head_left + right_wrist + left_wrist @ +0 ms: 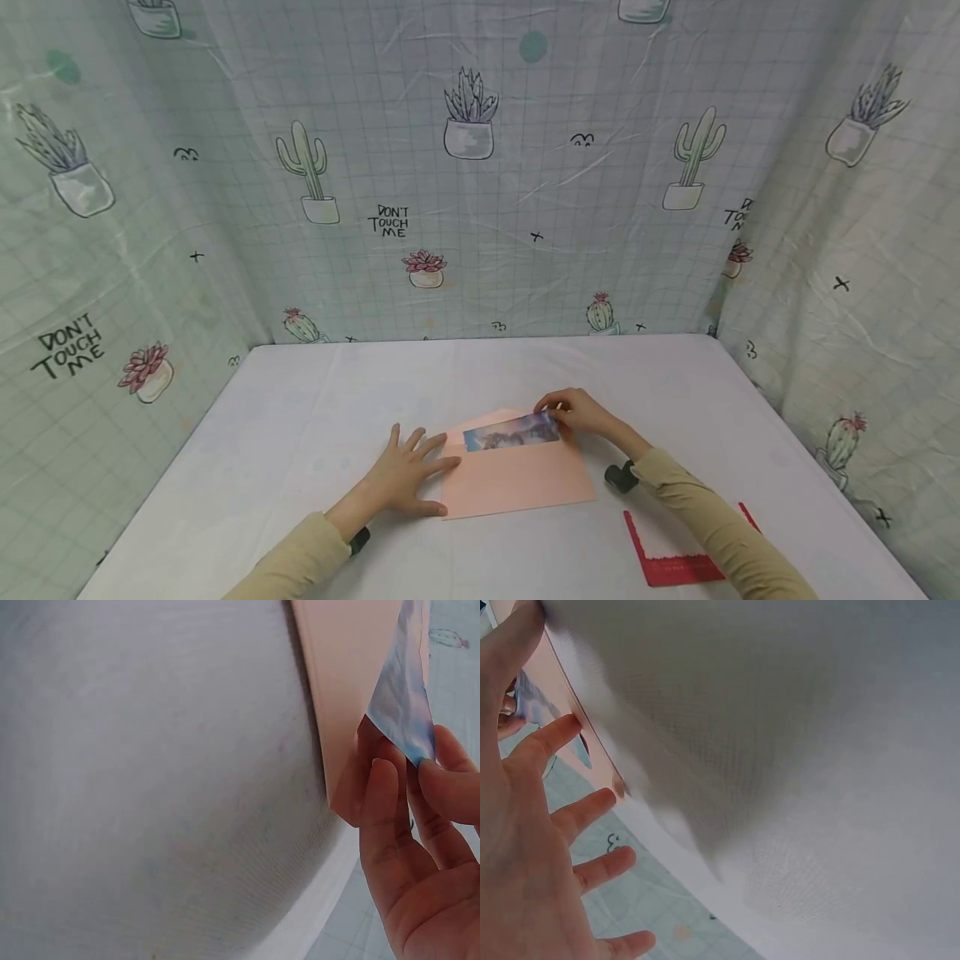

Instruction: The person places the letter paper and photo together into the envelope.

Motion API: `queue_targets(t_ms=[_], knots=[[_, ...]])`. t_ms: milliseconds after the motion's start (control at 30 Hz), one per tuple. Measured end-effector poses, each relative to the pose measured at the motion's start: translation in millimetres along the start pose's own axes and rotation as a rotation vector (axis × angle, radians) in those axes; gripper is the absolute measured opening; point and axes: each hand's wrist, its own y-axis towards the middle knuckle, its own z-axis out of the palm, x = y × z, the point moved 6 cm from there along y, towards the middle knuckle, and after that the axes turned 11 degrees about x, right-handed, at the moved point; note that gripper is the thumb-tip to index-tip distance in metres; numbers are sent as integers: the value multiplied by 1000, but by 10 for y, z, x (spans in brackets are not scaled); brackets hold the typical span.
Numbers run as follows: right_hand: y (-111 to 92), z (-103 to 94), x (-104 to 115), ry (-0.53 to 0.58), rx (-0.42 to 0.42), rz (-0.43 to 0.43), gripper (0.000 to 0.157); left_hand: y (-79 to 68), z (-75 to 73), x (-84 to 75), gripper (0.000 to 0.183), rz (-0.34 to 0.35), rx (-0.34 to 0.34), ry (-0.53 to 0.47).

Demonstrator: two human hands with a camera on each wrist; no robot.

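Note:
A peach envelope [517, 483] lies on the table with its flap up on the far side. Out of its mouth shows the upper strip of a picture card [510, 433] in blue and purple tones; the lower part is hidden inside. My right hand [573, 411] pinches the card's far right corner between thumb and fingers, clearly seen where the card [405, 697] bends slightly in the right wrist view. My left hand [408, 473] lies with fingers spread at the envelope's left edge, thumb and fingertips [570, 724] touching it.
A red-edged piece with a white middle, its red border [678, 571] showing, lies near the front right, partly covered by the right forearm. The white table [315, 433] ends at a patterned cloth backdrop [525, 275] behind and at both sides.

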Motion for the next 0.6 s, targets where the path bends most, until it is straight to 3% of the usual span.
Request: queue_targets(t_ms=[400,600], knots=[[-6,43,31,19,33,40,22,37,33,18,74,12,16,-35],[8,81,0,17,96,43,24,46,11,12,74,11,16,-51]])
